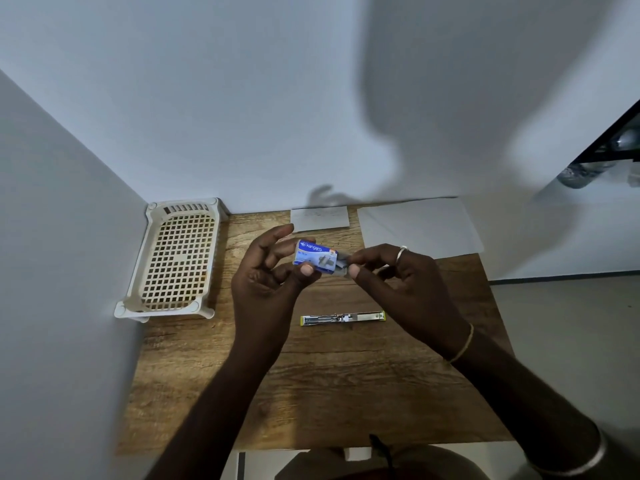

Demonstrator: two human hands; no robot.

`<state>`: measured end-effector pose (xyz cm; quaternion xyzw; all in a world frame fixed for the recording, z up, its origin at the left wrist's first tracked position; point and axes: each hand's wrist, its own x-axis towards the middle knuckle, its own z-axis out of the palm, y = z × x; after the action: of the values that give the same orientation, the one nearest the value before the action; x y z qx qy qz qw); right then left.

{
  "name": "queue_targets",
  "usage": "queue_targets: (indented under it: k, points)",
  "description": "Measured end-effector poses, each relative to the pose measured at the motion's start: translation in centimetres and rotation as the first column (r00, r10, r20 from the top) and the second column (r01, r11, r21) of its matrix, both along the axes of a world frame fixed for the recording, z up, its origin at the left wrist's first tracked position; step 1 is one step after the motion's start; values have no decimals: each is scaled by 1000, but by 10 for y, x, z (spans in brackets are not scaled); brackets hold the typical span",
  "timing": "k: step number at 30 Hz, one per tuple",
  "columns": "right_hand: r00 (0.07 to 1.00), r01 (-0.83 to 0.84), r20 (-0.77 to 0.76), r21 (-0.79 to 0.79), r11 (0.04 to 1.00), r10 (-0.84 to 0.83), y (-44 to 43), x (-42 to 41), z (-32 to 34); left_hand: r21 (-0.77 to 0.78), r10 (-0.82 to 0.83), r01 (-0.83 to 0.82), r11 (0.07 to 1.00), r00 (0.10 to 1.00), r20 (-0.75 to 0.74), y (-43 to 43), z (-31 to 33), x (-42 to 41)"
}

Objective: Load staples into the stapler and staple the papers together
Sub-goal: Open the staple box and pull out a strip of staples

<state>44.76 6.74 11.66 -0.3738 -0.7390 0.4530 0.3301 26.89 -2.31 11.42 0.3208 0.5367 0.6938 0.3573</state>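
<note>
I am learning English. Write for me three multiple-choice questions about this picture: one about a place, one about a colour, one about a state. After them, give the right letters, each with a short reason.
1. Where is the stapler?
A. in a drawer
B. on the wooden table
C. on a shelf

2. What colour is the printed face of the staple box?
A. blue
B. red
C. green

3. In what state is the staple box?
A. closed, lying alone
B. held up, with its grey inner tray partly out
C. torn in two

Answers:
1 B: the stapler lies on the wood, nearer the person than the box.
2 A: the face is blue with white letters.
3 B: the left hand holds the box and the right hand pinches the tray at its end.
</note>
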Motion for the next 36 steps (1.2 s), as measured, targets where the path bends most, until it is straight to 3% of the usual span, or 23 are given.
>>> queue_targets:
  k: [14,20,29,33,36]
  points:
    - [968,-23,248,201,979,-28,2,-16,19,-33,20,-18,999,997,69,-6,-14,0]
    - [880,-111,476,219,969,-7,3,-19,29,-14,6,-4,1000,988,153,-10,-23,-1]
    - [733,-318,676,238,918,79,2,-23,43,-20,-21,27,999,972,235,-15,-32,-1]
    - [741,-353,661,236,905,117,-3,-24,39,-29,-6,14,999,970,242,-17,-34,-4]
    - [820,-304,549,176,936,163,-4,-23,31,-48,17,-6,999,970,242,-19,-34,-4]
